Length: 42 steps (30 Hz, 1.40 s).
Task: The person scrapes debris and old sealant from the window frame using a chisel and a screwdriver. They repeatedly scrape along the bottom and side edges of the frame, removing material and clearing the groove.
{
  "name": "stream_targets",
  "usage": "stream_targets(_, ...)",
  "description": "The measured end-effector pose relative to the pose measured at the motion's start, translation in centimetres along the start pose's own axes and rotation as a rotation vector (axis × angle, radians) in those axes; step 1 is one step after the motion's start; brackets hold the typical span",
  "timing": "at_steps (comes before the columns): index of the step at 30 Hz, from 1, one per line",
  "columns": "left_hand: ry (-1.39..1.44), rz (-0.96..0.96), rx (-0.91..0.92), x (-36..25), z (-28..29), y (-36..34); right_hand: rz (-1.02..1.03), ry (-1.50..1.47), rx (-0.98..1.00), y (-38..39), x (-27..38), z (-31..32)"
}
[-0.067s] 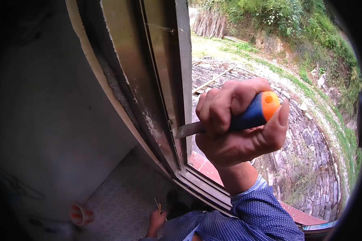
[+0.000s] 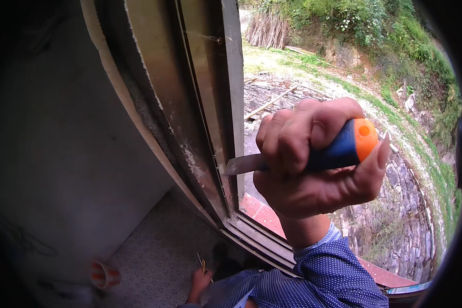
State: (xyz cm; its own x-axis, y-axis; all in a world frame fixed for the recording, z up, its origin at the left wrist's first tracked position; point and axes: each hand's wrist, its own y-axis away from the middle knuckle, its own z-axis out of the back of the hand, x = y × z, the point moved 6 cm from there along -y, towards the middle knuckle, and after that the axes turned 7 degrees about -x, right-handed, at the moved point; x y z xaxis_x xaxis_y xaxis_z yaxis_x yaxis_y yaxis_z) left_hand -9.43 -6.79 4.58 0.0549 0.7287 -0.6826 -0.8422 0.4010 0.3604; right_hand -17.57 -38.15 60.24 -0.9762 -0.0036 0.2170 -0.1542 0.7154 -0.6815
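My right hand (image 2: 318,164) is wrapped round the blue and orange handle (image 2: 339,149) of a flat-bladed scraper. Its thumb lies beside the orange end. The grey blade (image 2: 246,164) points left, its tip at the window frame (image 2: 205,118), where whitish residue runs along the metal channel; whether the tip touches cannot be made out. Low in the view, my left hand (image 2: 201,280) is closed around a thin pointed thing with a yellow part (image 2: 204,266), too small and dim to name.
A grey wall (image 2: 61,128) and patterned floor (image 2: 149,256) lie to the left, with an orange and white bucket (image 2: 105,274). The window track (image 2: 259,236) runs below my right hand. Outside are a red-tiled ledge (image 2: 262,213), a stone wall (image 2: 395,215) and greenery.
My right hand has shifted a little to the right with the scraper, while the blade tip stays close to the frame. My left hand looks unchanged.
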Motion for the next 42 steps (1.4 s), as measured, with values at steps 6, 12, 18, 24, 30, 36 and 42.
stream_targets(6,-0.052,-0.017,0.035,0.2,-1.2,-1.0,-0.158,0.457,-0.022,5.4,-5.7,5.5)
stream_targets(12,0.006,0.039,0.040,0.0,-0.6,0.0,0.040,0.238,0.123,4.4,-3.1,4.2)
stream_targets(18,0.059,-0.008,0.034,0.1,-1.5,-0.6,-0.155,0.512,0.088,8.9,-6.2,8.1)
stream_targets(24,0.011,-0.027,0.026,2.0,-1.2,-0.6,0.032,0.216,0.119,4.1,-0.7,3.6)
stream_targets(30,-0.014,-0.062,0.029,-1.0,-0.7,-0.5,0.076,0.049,0.112,0.2,2.0,-1.6)
stream_targets(36,-0.041,-0.069,0.005,-0.3,-0.8,-0.5,0.011,0.010,0.186,-2.8,0.3,-2.8)
stream_targets(42,0.046,-0.034,-0.003,0.0,-0.6,-0.1,0.024,0.265,0.009,-0.4,-3.0,-1.0)
